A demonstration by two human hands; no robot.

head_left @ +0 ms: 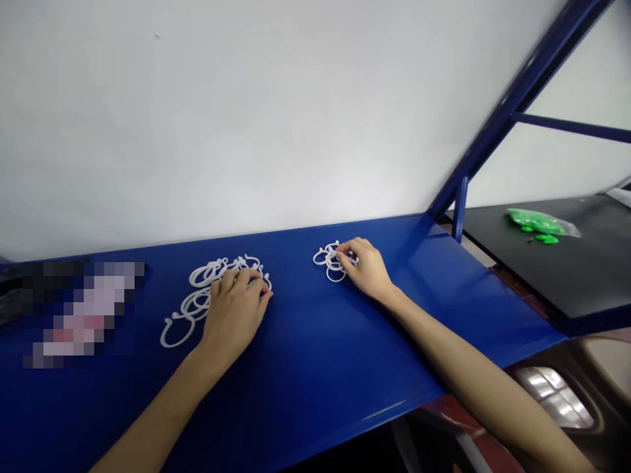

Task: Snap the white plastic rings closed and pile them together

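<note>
Blue tabletop point(315, 355) up front, and we see both forearms cut off by the lower edge. Here's our left hand point(234, 315), palm down, fingers loosely curved over the larger pile of white hoops point(200, 274), hiding part of it; whether it grips one, we can't tell. Left of that, a pixelated patch point(93, 312) defeats us, with something dark point(10, 295) cut off beside it. Across to our right hand point(349, 253): thumb and forefinger nearly together at the smaller cluster of white hoops point(331, 261), covering its right side, hold unclear. Beyond, a blue frame point(513, 98) stands before the white wall point(271, 118); past it, a black table point(532, 276) bears a clear bag of green pieces point(537, 221).
</note>
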